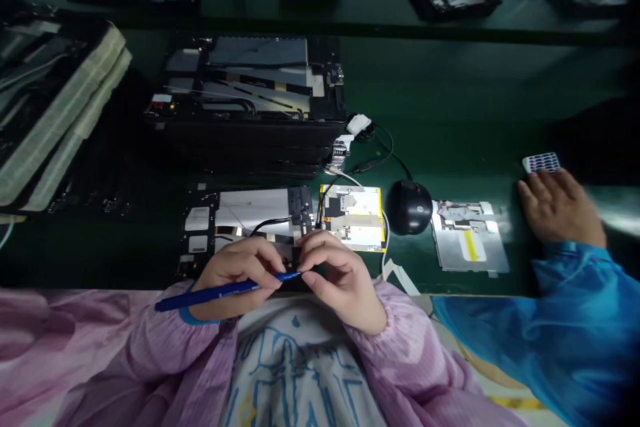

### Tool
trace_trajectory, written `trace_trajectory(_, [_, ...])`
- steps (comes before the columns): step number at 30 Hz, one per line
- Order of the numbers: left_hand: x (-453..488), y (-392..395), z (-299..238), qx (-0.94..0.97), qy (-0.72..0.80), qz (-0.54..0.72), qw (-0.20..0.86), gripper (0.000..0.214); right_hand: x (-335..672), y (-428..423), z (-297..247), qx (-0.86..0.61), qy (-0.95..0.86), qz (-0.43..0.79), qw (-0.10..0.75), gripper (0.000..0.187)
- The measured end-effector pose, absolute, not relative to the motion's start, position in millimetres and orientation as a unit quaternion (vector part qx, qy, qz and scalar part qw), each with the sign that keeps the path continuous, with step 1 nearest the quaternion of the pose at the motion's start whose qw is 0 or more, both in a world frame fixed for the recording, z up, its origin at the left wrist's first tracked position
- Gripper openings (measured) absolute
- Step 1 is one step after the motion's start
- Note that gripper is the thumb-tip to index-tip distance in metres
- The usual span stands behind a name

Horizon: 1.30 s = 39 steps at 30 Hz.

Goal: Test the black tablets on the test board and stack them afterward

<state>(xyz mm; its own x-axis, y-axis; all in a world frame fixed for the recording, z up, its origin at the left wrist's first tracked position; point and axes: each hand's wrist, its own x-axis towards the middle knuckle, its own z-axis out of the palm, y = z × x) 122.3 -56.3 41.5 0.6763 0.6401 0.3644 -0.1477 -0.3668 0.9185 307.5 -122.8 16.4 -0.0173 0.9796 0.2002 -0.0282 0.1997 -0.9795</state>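
My left hand grips a blue marker pen whose tip points right, toward my other fingers. My right hand is pinched close to that tip, its fingertips down over the lower edge of an open tablet housing. The hands hide that housing's lower middle, so I cannot tell whether my right hand holds something small. A black cable runs across the housing. To the right lies a flat, yellow-edged battery pack.
A stack of open tablets stands behind, with white connectors and cables beside it. A round black dome and a silver plate lie right. A co-worker's hand in a blue sleeve rests near a small card.
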Motion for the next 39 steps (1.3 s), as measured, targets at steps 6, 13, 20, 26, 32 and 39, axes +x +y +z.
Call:
trace_trajectory(6, [119,-58,44,0.779,0.165,0.340,0.500,0.017,304,-121,23,-0.469,-0.581,0.384,0.543,0.010])
trace_trajectory(13, [122,-63,45,0.776,0.198,0.353,0.483,0.020,305,-122,26,-0.477,-0.621,0.342,0.520,0.012])
trace_trajectory(20, [126,-62,46,0.723,0.207,0.379,0.539,0.014,305,-122,28,-0.469,-0.612,0.374,0.515,0.011])
trace_trajectory(26, [122,-65,41,0.673,0.230,0.381,0.591,0.012,304,-121,26,-0.454,-0.595,0.407,0.523,0.011])
trace_trajectory(32, [120,-67,40,0.678,0.255,0.373,0.580,0.010,303,-121,25,-0.459,-0.591,0.406,0.524,0.010])
trace_trajectory(39, [120,-68,35,0.668,0.266,0.384,0.579,0.008,300,-120,23,-0.481,-0.598,0.377,0.518,0.010])
